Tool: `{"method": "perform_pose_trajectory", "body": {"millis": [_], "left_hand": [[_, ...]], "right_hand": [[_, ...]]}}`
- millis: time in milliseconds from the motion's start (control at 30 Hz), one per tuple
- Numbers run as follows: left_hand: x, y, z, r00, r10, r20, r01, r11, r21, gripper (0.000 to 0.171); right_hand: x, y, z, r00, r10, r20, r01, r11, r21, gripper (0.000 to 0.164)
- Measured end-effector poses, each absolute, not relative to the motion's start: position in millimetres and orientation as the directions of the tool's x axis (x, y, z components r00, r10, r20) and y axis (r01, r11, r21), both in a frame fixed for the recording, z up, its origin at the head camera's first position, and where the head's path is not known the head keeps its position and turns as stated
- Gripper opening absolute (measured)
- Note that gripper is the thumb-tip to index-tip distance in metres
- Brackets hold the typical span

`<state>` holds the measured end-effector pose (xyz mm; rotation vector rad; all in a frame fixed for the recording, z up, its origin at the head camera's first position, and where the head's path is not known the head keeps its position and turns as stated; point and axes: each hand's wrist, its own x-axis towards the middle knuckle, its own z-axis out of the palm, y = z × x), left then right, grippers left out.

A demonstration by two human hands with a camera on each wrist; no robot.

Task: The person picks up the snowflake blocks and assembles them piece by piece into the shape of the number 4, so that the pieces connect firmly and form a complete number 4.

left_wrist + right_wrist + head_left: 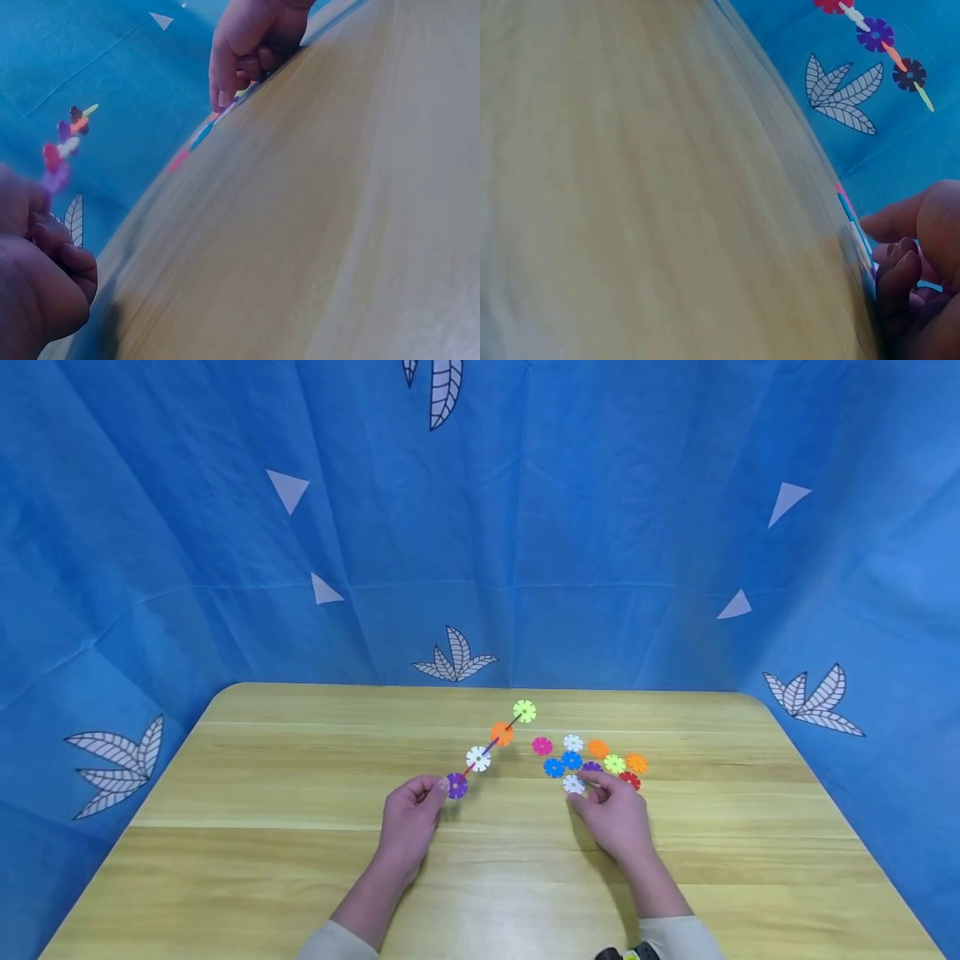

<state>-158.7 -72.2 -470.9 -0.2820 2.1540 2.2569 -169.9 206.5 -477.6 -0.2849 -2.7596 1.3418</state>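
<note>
My left hand point(411, 818) pinches the purple disc point(457, 786) at the near end of a chain of notched plastic snowflake discs. The chain slants up and away to the right, raised above the table: a red disc point(832, 4), a white disc point(478, 759), another purple disc point(875, 34), an orange disc point(502, 733), a dark disc point(909, 75) and a yellow-green disc point(525, 711). At the near edge of a loose group, my right hand point(617, 818) has thumb and index finger at opposite edges of a loose white disc point(573, 784). Its other fingers are curled.
Loose discs lie flat beyond the right hand: pink point(542, 746), blue point(554, 767), white point(573, 742), orange point(636, 763), yellow-green point(614, 763), and red point(630, 780), partly covered by the hand. Behind the wooden table point(262, 860) hangs a blue cloth point(480, 527).
</note>
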Motion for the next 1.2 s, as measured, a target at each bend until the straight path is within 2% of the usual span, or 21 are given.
{"method": "perform_pose_trajectory", "body": {"millis": [800, 1200], "left_hand": [[-159, -71, -476, -0.985, -0.114, -0.132, -0.128, -0.048, 0.991, 0.014], [-159, -71, -476, -0.984, -0.108, -0.138, -0.136, -0.032, 0.99, 0.015]], "right_hand": [[-173, 203, -484, -0.97, 0.241, 0.001, 0.154, 0.622, -0.768, 0.028], [-172, 202, -474, -0.98, 0.173, -0.095, 0.183, 0.616, -0.766, 0.026]]}}
